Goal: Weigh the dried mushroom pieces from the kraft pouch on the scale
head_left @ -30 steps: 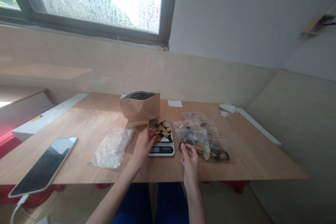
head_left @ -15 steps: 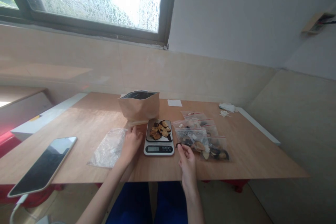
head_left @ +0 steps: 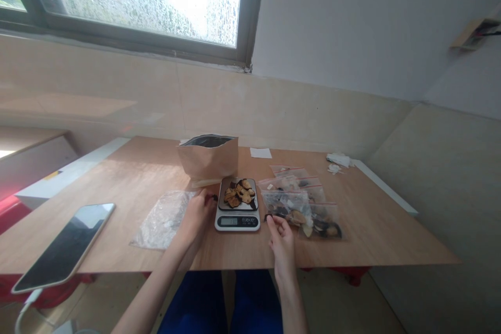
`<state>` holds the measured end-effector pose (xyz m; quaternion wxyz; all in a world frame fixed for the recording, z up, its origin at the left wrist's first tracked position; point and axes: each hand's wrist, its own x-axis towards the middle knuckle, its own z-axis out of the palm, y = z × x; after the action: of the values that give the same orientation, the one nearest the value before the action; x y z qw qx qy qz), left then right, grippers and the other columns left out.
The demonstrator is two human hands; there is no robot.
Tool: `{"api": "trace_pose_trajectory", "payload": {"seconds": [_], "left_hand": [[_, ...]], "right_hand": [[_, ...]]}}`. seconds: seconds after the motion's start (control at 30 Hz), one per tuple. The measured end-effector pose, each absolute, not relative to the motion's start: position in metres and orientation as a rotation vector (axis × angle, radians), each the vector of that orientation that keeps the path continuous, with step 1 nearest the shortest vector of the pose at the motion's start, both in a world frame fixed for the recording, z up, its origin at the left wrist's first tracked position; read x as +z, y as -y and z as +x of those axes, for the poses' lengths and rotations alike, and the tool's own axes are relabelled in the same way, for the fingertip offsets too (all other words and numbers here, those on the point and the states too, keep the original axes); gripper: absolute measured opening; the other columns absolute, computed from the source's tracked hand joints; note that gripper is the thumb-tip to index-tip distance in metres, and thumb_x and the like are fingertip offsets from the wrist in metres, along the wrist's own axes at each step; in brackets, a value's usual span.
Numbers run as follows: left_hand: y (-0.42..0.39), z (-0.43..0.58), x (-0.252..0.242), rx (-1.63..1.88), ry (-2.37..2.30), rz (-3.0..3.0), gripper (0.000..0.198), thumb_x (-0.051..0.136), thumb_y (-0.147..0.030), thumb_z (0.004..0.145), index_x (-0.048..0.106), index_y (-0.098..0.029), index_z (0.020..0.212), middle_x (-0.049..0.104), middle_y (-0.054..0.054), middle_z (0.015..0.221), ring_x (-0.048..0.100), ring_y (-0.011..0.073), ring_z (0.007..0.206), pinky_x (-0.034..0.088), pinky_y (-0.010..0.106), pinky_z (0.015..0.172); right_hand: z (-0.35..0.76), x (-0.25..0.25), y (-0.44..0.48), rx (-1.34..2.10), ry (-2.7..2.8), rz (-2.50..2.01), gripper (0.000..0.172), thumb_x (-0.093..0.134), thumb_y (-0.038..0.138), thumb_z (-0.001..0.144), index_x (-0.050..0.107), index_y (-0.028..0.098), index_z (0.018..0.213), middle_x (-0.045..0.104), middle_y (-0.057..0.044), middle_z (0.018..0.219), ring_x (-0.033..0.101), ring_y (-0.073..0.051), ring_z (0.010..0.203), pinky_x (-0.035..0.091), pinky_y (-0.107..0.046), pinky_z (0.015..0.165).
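Observation:
A digital kitchen scale (head_left: 237,222) stands on the wooden table (head_left: 117,193), bearing a heap of dried brown and black slices (head_left: 239,193). Just left of the scale, my left hand (head_left: 198,214) pinches a small dark piece (head_left: 214,198) at its fingertips. My right hand (head_left: 281,248) holds another dark piece (head_left: 268,217) at the corner of several red-sealed zip bags (head_left: 287,207), which contain similar slices. A clear plastic zip bag (head_left: 162,222) lies under the left hand's side. Behind the scale stands an open kraft paper pouch (head_left: 207,164) with a dark lining.
A smartphone (head_left: 64,248) with a white cable lies at the table's front left corner. A white paper slip (head_left: 260,153) and crumpled white tissue (head_left: 338,159) lie at the back. The table's far side meets a tiled wall beneath a window.
My left hand has drawn back from over the scale's tray to the scale's left side. The right hand has barely moved, and the view has shifted slightly.

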<state>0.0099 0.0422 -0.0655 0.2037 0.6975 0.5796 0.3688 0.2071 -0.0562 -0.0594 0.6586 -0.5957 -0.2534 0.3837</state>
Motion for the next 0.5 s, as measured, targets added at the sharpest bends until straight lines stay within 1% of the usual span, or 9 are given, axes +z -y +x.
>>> {"api": "trace_pose_trajectory", "payload": {"seconds": [0.17, 0.37, 0.5], "left_hand": [[-0.05, 0.015, -0.052, 1.178, -1.604, 1.795, 0.016, 0.05, -0.028, 0.072, 0.063, -0.02, 0.076, 0.07, 0.008, 0.082, 0.064, 0.0255, 0.079, 0.046, 0.036, 0.074], [-0.078, 0.025, -0.044, 1.195, -1.553, 1.752, 0.019, 0.054, -0.032, 0.071, 0.068, -0.02, 0.072, 0.071, 0.008, 0.078, 0.065, 0.0248, 0.075, 0.048, 0.033, 0.07], [-0.094, 0.032, -0.042, 1.185, -1.552, 1.746, 0.014, 0.056, -0.029, 0.068, 0.067, -0.021, 0.066, 0.07, 0.006, 0.07, 0.065, 0.0241, 0.072, 0.048, 0.032, 0.07]], "right_hand": [[0.208, -0.059, 0.057, 0.856, 0.575, -1.372, 0.033, 0.07, 0.046, 0.061, 0.058, 0.018, 0.076, 0.061, 0.001, 0.064, 0.048, -0.01, 0.051, 0.028, -0.019, 0.042], [0.208, -0.061, 0.057, 0.857, 0.571, -1.335, 0.034, 0.07, 0.046, 0.061, 0.057, 0.018, 0.076, 0.06, 0.002, 0.063, 0.047, -0.01, 0.05, 0.027, -0.019, 0.041], [0.209, -0.062, 0.057, 0.841, 0.581, -1.331, 0.034, 0.07, 0.047, 0.061, 0.057, 0.018, 0.075, 0.06, 0.002, 0.063, 0.047, -0.01, 0.05, 0.026, -0.019, 0.041]]}}
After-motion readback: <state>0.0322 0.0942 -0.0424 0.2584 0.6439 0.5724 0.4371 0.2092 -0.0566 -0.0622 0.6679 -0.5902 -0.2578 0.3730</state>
